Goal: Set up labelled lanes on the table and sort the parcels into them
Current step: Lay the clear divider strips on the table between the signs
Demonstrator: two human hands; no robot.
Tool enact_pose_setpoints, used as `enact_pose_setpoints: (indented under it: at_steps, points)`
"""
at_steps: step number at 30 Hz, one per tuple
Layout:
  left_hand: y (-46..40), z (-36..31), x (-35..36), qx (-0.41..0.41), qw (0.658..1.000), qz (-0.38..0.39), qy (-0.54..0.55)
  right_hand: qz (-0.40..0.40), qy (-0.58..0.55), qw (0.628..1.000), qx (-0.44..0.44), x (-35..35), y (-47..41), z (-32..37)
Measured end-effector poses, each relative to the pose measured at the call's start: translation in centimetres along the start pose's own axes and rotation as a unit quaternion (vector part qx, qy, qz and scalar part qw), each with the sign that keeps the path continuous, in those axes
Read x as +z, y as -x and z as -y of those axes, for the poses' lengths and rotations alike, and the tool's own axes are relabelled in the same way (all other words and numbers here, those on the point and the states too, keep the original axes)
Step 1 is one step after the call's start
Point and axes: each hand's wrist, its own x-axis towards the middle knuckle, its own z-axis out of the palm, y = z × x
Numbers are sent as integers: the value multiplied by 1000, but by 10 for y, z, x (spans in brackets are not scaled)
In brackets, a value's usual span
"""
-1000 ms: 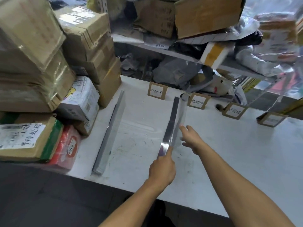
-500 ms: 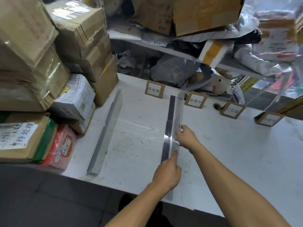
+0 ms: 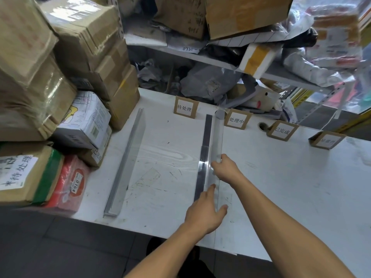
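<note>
Here your left hand (image 3: 202,211) lies flat-fingered against the near end of the clear divider (image 3: 210,149) at mid-frame while your right hand (image 3: 224,169) pinches its upright wall, squaring it between two labels (image 3: 184,107) on the table (image 3: 281,187).

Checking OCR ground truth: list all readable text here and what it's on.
"待处理": first card sign
"处理中": second card sign
"已完成": third card sign
Fourth card sign: blurred, unreadable
"待处理": label on green-taped box
"0164": tag on red parcel
Shelf scrawls, other parcel labels: unreadable
</note>
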Motion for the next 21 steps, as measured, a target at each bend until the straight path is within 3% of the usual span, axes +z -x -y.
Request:
enact_pose_setpoints:
  at_steps: [14, 21]
  points:
    - [-13, -4, -38, 27, 997, -64, 21, -32, -39, 999, 1, -17, 6, 2]
    - [-15, -2, -42, 19, 998, -60, 11, -39, -2, 999, -17, -11, 10, 11]
